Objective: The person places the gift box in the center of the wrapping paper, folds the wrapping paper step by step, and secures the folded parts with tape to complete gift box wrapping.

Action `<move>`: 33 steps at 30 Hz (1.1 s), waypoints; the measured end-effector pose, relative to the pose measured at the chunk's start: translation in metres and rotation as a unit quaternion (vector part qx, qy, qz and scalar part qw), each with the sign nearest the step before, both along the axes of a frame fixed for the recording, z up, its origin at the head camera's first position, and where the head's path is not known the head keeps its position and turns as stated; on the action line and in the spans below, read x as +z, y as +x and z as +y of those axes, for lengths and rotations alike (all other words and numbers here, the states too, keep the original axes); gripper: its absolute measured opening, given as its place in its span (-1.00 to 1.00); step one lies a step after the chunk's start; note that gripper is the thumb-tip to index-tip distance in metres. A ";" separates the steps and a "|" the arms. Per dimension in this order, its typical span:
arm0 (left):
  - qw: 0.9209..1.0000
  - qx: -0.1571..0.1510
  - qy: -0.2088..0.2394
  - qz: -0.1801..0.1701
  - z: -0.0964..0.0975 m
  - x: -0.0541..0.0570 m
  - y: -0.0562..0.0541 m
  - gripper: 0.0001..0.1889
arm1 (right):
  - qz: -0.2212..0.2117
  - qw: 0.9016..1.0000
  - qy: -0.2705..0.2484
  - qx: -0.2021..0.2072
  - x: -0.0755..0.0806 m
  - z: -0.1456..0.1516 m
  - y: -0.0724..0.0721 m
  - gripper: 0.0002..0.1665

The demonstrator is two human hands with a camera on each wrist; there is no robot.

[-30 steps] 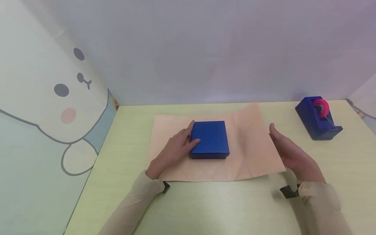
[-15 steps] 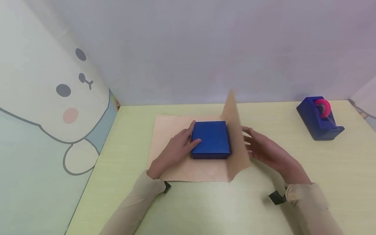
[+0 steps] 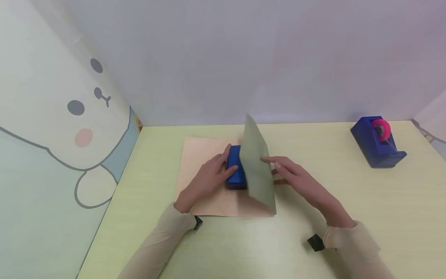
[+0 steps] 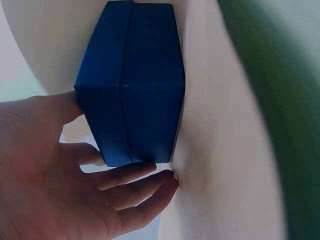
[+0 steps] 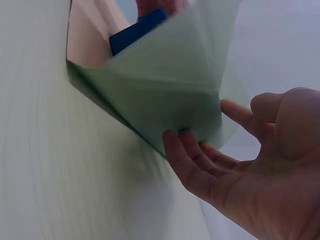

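Two hands at work: left hand (image 3: 205, 180) flat against the blue box (image 3: 235, 167) mid-table on the wrapping paper (image 3: 205, 155), right hand (image 3: 292, 176) open-fingered, lifting the flap. Risk of skewed fold if box slides; tape dispenser (image 3: 378, 141) far off at right rear corner

My head camera looks forward and down from above the table (image 3: 348, 240), taking in both my forearms, the far wall and the tape dispenser (image 3: 377, 141) at the right; it stands well back from the work. The camera on my left wrist sits very close behind my left hand (image 4: 65, 185), facing along the fingers at the blue box (image 4: 132, 90); the one on my right wrist sits just as near my right hand (image 5: 250, 170), looking up at the raised paper sheet (image 5: 165, 95). All three views share the box and the sheet.
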State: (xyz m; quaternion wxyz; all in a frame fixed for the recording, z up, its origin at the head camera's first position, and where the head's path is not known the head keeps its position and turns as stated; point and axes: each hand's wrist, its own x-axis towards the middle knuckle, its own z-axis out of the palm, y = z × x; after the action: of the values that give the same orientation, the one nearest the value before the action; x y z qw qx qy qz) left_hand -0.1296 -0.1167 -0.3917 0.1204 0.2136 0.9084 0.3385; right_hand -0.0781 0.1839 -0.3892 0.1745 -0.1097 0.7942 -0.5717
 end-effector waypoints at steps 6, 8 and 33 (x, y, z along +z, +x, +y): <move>1.000 0.002 0.021 -0.007 0.000 0.000 0.002 -0.28 | 0.051 0.997 0.058 0.002 0.000 -0.011 0.004 -0.49; 0.999 0.009 0.026 -0.017 0.001 -0.001 0.003 -0.33 | 0.057 0.996 0.063 0.005 0.001 -0.012 0.005 -0.49; 0.989 0.015 -0.107 0.098 0.031 -0.010 0.023 -0.42 | -0.035 0.992 0.061 -0.104 0.006 -0.046 -0.021 -0.26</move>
State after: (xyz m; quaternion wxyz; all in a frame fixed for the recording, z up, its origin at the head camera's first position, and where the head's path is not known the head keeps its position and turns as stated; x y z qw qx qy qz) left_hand -0.1066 -0.0859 -0.4015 0.0482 0.2177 0.9500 0.2185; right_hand -0.0993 0.1382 -0.3832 0.1480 0.0042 0.8281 -0.5407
